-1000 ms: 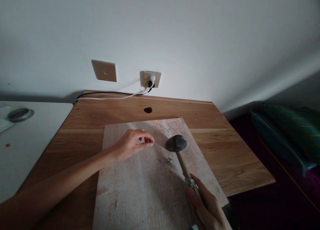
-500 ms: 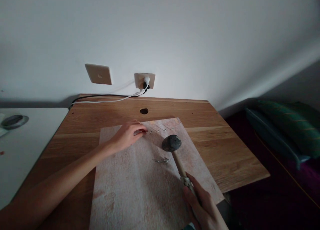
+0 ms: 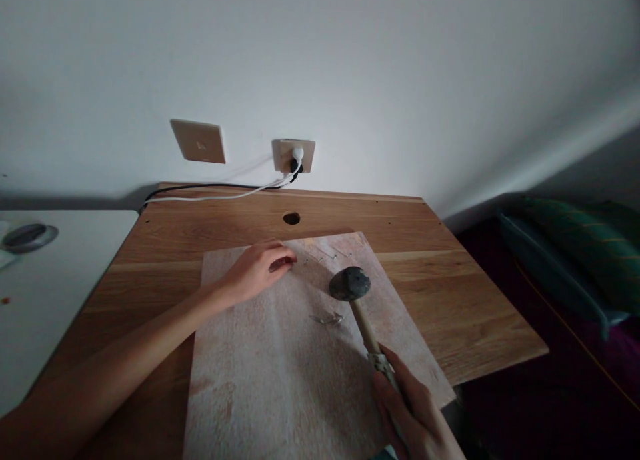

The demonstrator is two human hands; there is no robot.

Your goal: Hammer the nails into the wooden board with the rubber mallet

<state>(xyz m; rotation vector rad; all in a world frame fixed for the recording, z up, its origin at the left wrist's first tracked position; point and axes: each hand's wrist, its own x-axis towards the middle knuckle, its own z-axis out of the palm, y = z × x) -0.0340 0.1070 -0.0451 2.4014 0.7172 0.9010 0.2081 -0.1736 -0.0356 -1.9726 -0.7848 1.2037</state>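
Note:
My right hand (image 3: pixel 413 407) is wrapped round the handle of a mallet (image 3: pixel 350 284) with a dark, rubber-looking head and a pale wooden handle. The head hangs over the pale, rough-grained board (image 3: pixel 250 380). Near the board's far edge is my left hand (image 3: pixel 263 267), thumb and fingers pinched together low over the surface; whatever they hold is too small to make out. Just right of those fingertips, several thin nails (image 3: pixel 335 257) stand in a row in the board. A small heap of loose nails (image 3: pixel 333 319) lies on the board, nearer to me than the mallet head.
Under the board is a wooden desktop (image 3: pixel 450 300) with a round cable hole (image 3: pixel 291 218). White and black cables (image 3: pixel 215 198) run to a wall socket (image 3: pixel 294 156). A white table (image 3: pixel 65 273) holding a roll of tape (image 3: pixel 30 237) adjoins on the left. Cushions (image 3: pixel 580 260) lie at right.
The whole view has shifted slightly, moving the board and desk a little rightward in the picture. Both hands keep nearly the same pose, and the mallet head still hangs over the board.

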